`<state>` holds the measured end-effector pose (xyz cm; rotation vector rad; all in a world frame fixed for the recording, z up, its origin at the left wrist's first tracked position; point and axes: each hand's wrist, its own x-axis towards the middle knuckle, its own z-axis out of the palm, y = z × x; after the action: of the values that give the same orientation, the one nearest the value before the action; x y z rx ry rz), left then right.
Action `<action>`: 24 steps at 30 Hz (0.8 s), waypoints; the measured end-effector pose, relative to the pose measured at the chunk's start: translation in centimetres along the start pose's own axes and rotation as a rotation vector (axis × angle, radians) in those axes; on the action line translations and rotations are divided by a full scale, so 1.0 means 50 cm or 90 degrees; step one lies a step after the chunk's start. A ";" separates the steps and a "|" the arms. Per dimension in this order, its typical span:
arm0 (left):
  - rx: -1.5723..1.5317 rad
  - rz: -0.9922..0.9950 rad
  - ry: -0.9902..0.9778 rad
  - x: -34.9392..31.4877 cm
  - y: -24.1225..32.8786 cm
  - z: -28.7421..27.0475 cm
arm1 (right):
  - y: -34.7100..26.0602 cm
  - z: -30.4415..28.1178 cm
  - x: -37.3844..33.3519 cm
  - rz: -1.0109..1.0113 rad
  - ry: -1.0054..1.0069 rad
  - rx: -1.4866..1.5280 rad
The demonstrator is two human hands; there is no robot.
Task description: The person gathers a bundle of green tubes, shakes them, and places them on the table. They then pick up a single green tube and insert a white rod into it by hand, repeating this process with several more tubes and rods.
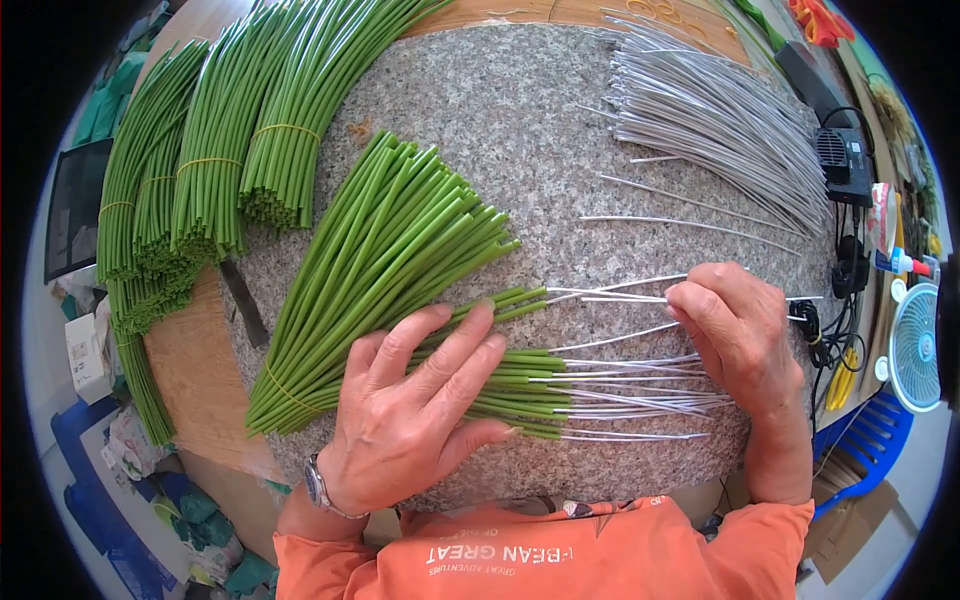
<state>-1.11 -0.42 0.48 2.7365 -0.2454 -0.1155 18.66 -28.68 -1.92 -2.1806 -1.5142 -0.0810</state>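
My left hand, fingers spread, lies on a fanned bundle of green plastic tubes like artificial flower stems. A yellow rubber band ties that bundle at its lower left end. Several tubes beneath and right of this hand have thin white wires sticking out of their right ends. Further right, my right hand is closed in a pinch on a thin pale wire, near the right ends of the upper wires. How many wires the fingertips grip is partly hidden.
Bunches of banded green tubes are stacked at the far left. Loose silver wires lie in a pile at the far right of the grey speckled mat. Beyond the right edge are a black adapter, cables, and a small fan.
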 end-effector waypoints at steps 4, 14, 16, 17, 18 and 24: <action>0.003 -0.001 -0.003 -0.001 0.000 0.000 | -0.003 -0.003 0.003 -0.006 -0.006 -0.005; -0.004 -0.005 0.000 -0.004 -0.001 0.000 | 0.019 -0.007 0.018 -0.053 -0.039 0.058; -0.010 -0.003 0.001 -0.004 -0.002 0.001 | 0.023 -0.012 0.024 -0.054 -0.045 0.063; -0.010 -0.005 0.002 -0.004 -0.002 0.002 | 0.024 -0.012 0.026 -0.055 -0.053 0.069; -0.008 -0.006 0.001 -0.003 -0.002 0.003 | 0.023 -0.007 0.028 -0.056 -0.054 0.069; 0.000 -0.002 -0.006 -0.002 0.001 0.000 | -0.018 0.040 0.047 -0.080 -0.021 0.083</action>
<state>-1.23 -0.46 0.53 2.7373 -0.2431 -0.1297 18.32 -25.56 -2.64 -1.9939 -1.6269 0.0132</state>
